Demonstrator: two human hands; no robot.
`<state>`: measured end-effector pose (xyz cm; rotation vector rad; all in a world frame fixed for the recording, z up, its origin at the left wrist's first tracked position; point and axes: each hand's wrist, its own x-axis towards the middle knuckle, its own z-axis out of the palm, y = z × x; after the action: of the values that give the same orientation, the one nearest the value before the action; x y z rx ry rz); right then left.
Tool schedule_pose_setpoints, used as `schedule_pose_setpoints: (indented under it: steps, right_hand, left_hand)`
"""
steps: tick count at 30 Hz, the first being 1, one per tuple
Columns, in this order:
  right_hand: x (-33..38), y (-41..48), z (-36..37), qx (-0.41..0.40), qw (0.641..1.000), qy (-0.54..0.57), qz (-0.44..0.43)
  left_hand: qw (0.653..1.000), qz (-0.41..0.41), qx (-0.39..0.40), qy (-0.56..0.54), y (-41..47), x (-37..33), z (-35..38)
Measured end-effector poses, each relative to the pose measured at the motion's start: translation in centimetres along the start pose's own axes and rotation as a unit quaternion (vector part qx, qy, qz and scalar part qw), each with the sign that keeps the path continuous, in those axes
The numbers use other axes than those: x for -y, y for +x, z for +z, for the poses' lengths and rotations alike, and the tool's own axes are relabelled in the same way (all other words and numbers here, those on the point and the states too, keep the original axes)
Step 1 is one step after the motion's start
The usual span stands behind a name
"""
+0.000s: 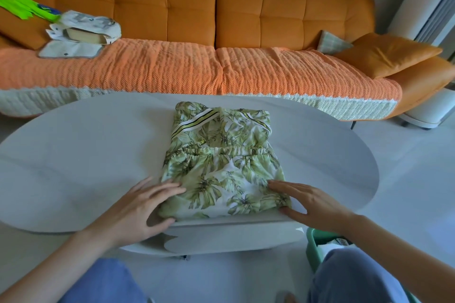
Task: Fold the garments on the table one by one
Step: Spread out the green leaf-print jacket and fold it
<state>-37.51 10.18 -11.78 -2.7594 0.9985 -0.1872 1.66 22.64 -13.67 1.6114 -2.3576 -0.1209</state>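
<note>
Garment: a green-and-white leaf-print fabric garment (pixel 221 167) with an elastic gathered band and striped trim lies folded into a rough rectangle at the centre of the frame, near the lower edge of the tabletop.
Tabletop: a pale grey oval tabletop (pixel 86 155) fills the middle of the frame and carries only this garment.
Left hand: the left hand (pixel 138 209) rests at the garment's lower left corner, fingers (pixel 170 189) spread and flat, thumb at the fabric's edge; nothing is clenched.
Right hand: the right hand (pixel 310 204) lies palm down at the lower right corner, fingers (pixel 280 186) stretched out over the cloth, released rather than grasping.
Sofa: an orange padded sofa (pixel 197 7) with a ribbed orange cover runs across the top of the frame.
On the sofa: pale printed folded cloths (pixel 83 32) sit at upper left, an orange cushion (pixel 389 54) at upper right.
Basket: a green basket rim (pixel 314 246) shows at lower right, beside the person's knee.
</note>
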Motion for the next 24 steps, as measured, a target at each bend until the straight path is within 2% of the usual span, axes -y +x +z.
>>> schedule_pose_setpoints:
  steps: [3, 7, 12, 15, 17, 19, 20, 22, 24]
  right_hand:
    - [-0.3, 0.6, 0.3, -0.061, 0.996, -0.057, -0.039]
    - [-0.4, 1.7, 0.7, -0.126, 0.989, -0.041, -0.061]
    - [-0.4, 2.6, 1.6, -0.180, 0.982, -0.026, -0.046]
    - [-0.4, 3.1, 1.1, -0.221, 0.973, -0.016, -0.060]
    - [0.4, 3.4, 0.0, -0.243, 0.967, 0.058, -0.049]
    - [1.9, 3.8, -1.6, -0.250, 0.949, 0.190, 0.037]
    - [2.7, 4.1, -2.3, -0.253, 0.929, 0.258, 0.080]
    - [3.9, 5.3, -4.0, -0.269, 0.885, 0.364, 0.104]
    - [3.9, 7.6, -5.6, -0.303, 0.851, 0.412, 0.123]
  left_hand:
    - [1.000, 0.000, 0.023, 0.009, -0.1, 0.1, 0.5]
    - [1.000, -0.018, 0.014, -0.015, 0.5, 0.9, 0.0]
    - [0.989, 0.064, -0.110, 0.072, 2.1, 0.5, -0.2]
    - [0.983, 0.029, -0.173, 0.057, 2.9, 0.4, -0.3]
    - [0.978, -0.030, -0.205, -0.010, 3.6, 0.3, -0.8]
    - [0.961, -0.090, -0.225, -0.132, 4.2, 0.3, -2.1]
    - [0.946, -0.121, -0.225, -0.201, 4.8, -0.3, -3.3]
    - [0.914, -0.156, -0.225, -0.299, 6.5, -1.0, -5.4]
    - [0.892, -0.172, -0.264, -0.325, 9.3, -1.2, -7.2]
